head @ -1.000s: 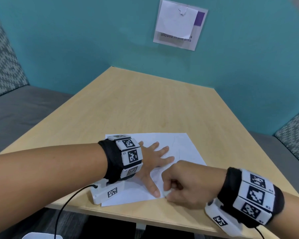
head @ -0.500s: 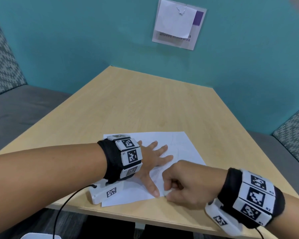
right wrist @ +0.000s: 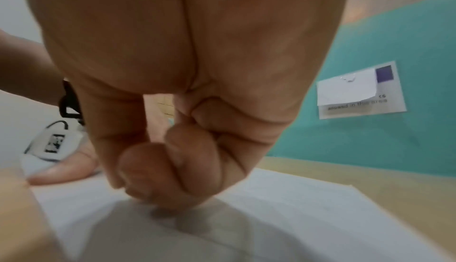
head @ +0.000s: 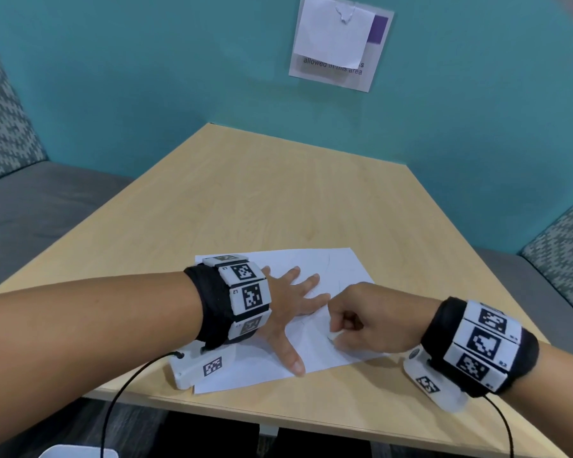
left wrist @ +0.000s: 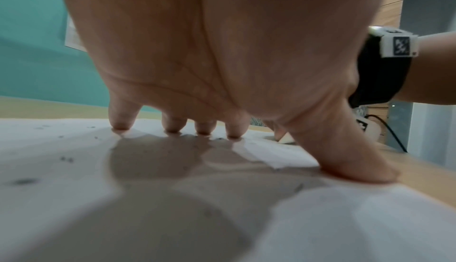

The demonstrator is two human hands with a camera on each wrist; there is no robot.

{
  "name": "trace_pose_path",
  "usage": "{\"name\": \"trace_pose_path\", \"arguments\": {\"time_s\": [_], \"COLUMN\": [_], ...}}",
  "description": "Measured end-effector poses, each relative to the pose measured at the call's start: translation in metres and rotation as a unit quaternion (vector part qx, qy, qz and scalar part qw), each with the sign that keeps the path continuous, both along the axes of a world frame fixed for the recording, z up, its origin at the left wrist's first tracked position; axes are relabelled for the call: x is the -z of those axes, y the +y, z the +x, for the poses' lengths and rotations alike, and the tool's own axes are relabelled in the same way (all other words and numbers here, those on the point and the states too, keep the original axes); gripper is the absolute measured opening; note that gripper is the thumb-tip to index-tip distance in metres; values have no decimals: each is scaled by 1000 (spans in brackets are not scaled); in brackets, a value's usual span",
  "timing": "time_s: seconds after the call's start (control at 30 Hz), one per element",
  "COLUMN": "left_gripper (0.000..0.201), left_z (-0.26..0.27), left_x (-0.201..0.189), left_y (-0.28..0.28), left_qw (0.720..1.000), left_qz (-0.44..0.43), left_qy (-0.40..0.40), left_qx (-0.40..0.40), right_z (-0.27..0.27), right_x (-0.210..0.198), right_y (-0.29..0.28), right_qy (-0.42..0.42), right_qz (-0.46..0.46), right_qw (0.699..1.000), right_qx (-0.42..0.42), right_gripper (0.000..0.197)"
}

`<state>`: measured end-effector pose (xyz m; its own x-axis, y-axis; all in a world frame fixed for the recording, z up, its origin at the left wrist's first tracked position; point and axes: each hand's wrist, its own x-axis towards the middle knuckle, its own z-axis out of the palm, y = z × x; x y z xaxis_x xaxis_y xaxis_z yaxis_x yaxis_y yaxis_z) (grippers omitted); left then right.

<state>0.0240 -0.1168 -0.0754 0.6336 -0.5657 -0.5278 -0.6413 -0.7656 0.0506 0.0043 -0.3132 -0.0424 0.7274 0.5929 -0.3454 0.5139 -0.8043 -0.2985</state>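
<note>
A white sheet of paper [head: 338, 266] lies near the front edge of the light wooden table [head: 278, 193]. My left hand [head: 291, 302] rests flat on it with fingers spread, the fingertips [left wrist: 172, 127] and thumb pressing the paper [left wrist: 49, 159]. Dark specks are scattered over the sheet. Just right of it, my right hand [head: 354, 322] is curled and pinches a small white eraser [head: 332, 336] against the paper. In the left wrist view the eraser [left wrist: 287, 139] peeks out behind the thumb. In the right wrist view the curled fingers [right wrist: 172, 149] hide it.
A teal wall stands behind the table with a notice [head: 338, 41] on it. Grey bench seats flank the table on the left [head: 30, 209] and right [head: 526, 285], with patterned cushions. Black cables hang from both wrist units over the front edge.
My right hand has slid a short way farther from me across the paper with the eraser. The left hand and the sheet stay put.
</note>
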Motion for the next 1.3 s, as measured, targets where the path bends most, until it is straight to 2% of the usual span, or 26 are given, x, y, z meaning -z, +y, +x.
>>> {"name": "trace_pose_path", "arguments": {"time_s": [0.1,0.23,0.33,0.47,0.6,0.73,0.87,1.0,1.17,1.3], "left_gripper": [123,123,123,123,123,123,124,124,124,124], "left_z": [0,-2,-1,0,0,2,3,4,4,0], "left_x": [-1,-1,0,1,1,2,4,5,4,4], "left_y": [0,1,2,2,3,4,5,5,5,6], "left_qw": [1000,1000,1000,1000,1000,1000,1000,1000,1000,1000], "left_qz": [4,-1,-2,-7,-6,-10,-9,-9,-10,-16], "left_qy": [-3,-3,3,4,2,2,-1,1,0,-5], "left_qx": [0,-2,-5,-4,-4,-4,-3,2,0,-1], "right_z": [-10,1,-5,5,-3,8,-3,11,-1,12], "right_x": [5,1,5,2,5,1,5,0,4,-3], "right_y": [6,-4,-2,-8,-5,-12,-4,-10,2,-8], "right_qy": [29,6,20,9,29,11,20,-16,22,-24], "right_qz": [8,8,8,8,10,14,3,-7,1,-24], "right_qw": [999,1000,1000,1000,999,999,1000,1000,999,999], "right_qx": [-30,10,-17,16,-10,36,-14,21,-25,17], "right_gripper": [12,13,14,13,13,11,14,14,15,14]}}
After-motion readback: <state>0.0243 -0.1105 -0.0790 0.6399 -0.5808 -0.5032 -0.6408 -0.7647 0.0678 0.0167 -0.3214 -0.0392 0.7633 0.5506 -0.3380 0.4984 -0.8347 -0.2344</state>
